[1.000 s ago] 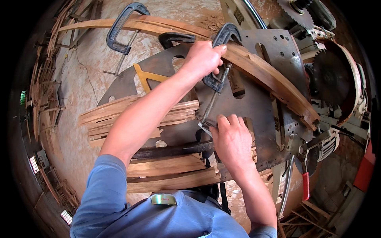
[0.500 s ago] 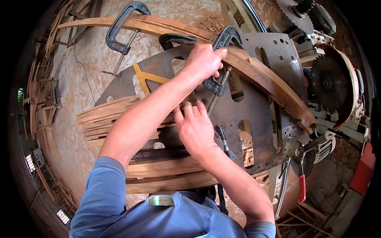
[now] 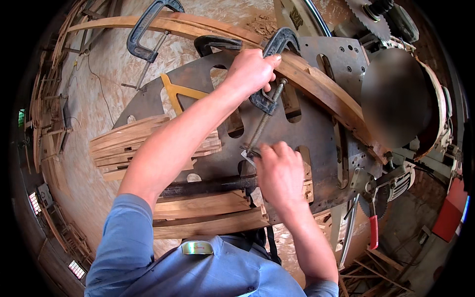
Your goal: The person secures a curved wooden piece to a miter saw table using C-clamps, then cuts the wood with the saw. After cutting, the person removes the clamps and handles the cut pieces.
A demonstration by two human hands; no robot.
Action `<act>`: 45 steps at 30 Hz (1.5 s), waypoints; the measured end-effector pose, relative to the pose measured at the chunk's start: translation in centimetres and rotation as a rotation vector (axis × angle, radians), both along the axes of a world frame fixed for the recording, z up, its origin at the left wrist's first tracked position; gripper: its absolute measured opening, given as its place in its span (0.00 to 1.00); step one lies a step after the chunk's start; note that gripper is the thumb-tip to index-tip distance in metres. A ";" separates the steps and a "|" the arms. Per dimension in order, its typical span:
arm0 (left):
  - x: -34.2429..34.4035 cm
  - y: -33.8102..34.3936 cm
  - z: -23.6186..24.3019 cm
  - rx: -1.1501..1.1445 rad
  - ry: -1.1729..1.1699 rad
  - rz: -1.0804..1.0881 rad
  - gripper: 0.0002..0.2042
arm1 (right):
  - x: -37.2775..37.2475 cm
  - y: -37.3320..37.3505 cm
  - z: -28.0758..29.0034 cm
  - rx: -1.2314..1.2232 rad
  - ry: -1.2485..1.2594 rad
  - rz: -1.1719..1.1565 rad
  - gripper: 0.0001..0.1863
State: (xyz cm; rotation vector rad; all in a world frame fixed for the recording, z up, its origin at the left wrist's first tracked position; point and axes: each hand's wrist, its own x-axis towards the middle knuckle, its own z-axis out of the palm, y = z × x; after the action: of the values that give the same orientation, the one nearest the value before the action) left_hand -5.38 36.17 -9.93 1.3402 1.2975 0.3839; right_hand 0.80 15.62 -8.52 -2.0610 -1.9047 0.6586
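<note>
My left hand (image 3: 252, 72) is closed around the dark frame of a C-clamp (image 3: 282, 42), which straddles a curved wooden beam (image 3: 321, 84). From the clamp's lower jaw its threaded screw (image 3: 262, 126) runs down toward me, ending in a small cross handle. Beside that handle is my right hand (image 3: 281, 173), fingers bent and slightly smeared by motion; whether they grip the handle is hidden. A second C-clamp (image 3: 138, 37) hangs on the beam at the far left. Between the two, another dark clamp (image 3: 210, 44) sits against the beam.
The slotted metal table (image 3: 321, 143) carries a stack of wood strips (image 3: 128, 138) and a yellow angled piece (image 3: 173, 94). More wooden pieces (image 3: 208, 215) lie at its near edge. To the right stand saw blades (image 3: 366, 17) and a red-handled lever (image 3: 373, 232).
My right hand has swung right, away from beneath my left forearm, uncovering the screw's lower end and handle. My left hand keeps its hold on the clamp. The whole view has shifted slightly.
</note>
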 end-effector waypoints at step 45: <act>0.0 -0.3 0.2 0.027 0.011 0.002 0.18 | 0.5 -0.9 -2.5 -0.059 0.139 0.005 0.05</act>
State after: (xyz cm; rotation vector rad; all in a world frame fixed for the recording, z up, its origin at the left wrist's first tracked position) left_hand -5.39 35.86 -9.72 1.3652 1.3064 0.3969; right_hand 1.34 14.77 -10.98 -1.9889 -1.8351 0.8457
